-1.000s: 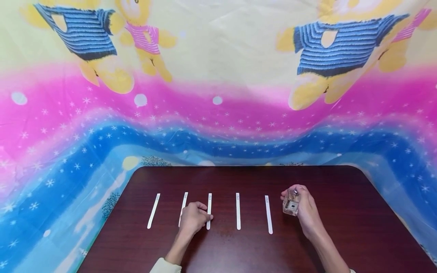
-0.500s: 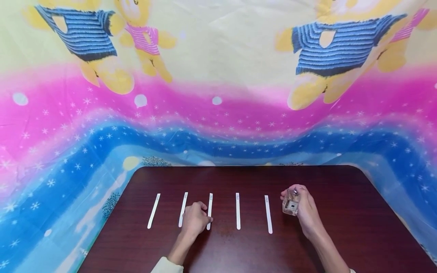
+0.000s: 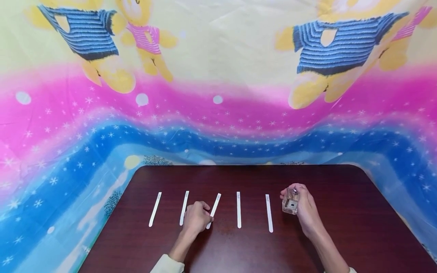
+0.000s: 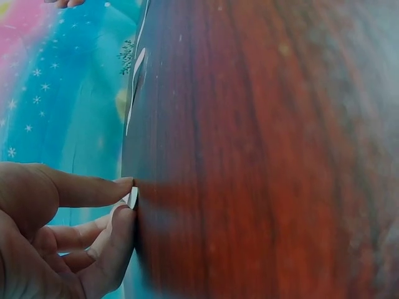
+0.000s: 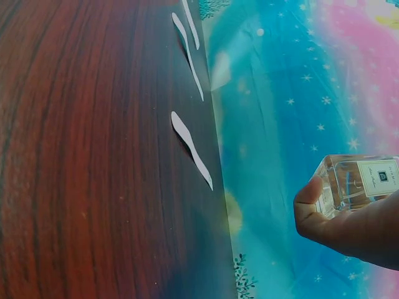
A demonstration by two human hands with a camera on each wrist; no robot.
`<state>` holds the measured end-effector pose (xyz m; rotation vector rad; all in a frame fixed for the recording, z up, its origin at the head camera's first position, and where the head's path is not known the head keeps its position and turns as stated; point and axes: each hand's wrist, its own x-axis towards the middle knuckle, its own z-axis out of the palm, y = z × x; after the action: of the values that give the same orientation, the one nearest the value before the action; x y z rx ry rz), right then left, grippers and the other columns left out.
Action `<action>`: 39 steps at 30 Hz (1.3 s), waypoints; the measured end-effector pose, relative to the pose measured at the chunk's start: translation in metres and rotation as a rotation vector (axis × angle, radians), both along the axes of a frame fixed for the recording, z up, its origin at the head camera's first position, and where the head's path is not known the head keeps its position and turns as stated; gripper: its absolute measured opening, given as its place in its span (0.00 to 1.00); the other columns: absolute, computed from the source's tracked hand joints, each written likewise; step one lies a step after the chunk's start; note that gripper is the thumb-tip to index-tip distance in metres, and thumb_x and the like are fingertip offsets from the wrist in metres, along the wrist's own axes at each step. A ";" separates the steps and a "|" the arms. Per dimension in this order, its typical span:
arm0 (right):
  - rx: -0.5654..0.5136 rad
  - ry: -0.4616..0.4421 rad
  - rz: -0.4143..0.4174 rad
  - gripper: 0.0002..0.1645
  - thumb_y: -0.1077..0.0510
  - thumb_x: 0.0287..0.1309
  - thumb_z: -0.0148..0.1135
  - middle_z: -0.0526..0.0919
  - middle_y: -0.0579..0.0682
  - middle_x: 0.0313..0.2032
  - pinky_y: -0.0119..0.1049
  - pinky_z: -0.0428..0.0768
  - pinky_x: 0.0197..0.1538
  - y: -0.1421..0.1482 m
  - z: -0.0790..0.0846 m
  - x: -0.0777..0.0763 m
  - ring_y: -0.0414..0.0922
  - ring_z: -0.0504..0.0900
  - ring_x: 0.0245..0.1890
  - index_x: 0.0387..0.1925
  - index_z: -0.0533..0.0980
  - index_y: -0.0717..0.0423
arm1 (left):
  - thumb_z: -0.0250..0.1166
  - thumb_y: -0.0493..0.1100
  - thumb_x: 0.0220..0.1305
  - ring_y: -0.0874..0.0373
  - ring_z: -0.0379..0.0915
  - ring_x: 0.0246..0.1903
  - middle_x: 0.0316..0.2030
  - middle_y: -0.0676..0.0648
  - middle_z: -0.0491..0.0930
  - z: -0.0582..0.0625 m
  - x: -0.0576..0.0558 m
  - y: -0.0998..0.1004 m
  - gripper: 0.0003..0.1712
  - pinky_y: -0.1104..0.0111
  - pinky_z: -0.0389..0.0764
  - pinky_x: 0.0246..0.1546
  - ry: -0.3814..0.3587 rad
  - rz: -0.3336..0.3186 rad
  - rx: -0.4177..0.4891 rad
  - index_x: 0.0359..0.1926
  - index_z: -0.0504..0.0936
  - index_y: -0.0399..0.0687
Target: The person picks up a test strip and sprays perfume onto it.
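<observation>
My left hand (image 3: 196, 218) pinches the lower end of a white paper test strip (image 3: 216, 203) between thumb and finger. The strip slants, its printed top leaning right; in the left wrist view its edge (image 4: 133, 198) shows between the fingertips. Beyond the right end of the row, my right hand (image 3: 308, 212) grips a clear glass perfume bottle (image 3: 290, 205) with a silver top and a pale label. The right wrist view shows the bottle (image 5: 352, 177) held up over the table, the thumb (image 5: 307, 199) curled at its base.
Two more white strips, one outer (image 3: 155, 209) and one inner (image 3: 184, 206), lie left of the held one. To its right lie another two, one nearer (image 3: 238, 210) and one farther (image 3: 269, 213). The dark wooden table (image 3: 239, 254) meets a patterned cloth (image 3: 211, 113) behind.
The middle strip has swung from nearly upright to a rightward slant, its top end moving right. My left hand has shifted slightly right. The right hand and bottle stay where they were.
</observation>
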<state>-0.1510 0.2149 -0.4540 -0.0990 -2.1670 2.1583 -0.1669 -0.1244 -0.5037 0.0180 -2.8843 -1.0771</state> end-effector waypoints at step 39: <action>0.012 -0.016 0.011 0.26 0.46 0.88 0.26 0.85 0.38 0.39 0.32 0.89 0.48 -0.006 0.000 -0.010 0.35 0.86 0.45 0.51 0.68 0.59 | 0.72 0.30 0.61 0.60 0.85 0.30 0.35 0.43 0.88 0.003 0.000 0.023 0.15 0.65 0.92 0.31 -0.208 -0.036 0.700 0.50 0.86 0.32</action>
<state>-0.1608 0.2092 -0.4536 -0.1044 -2.1935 2.1578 -0.1671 -0.1018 -0.5004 0.1164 -2.5014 -2.1338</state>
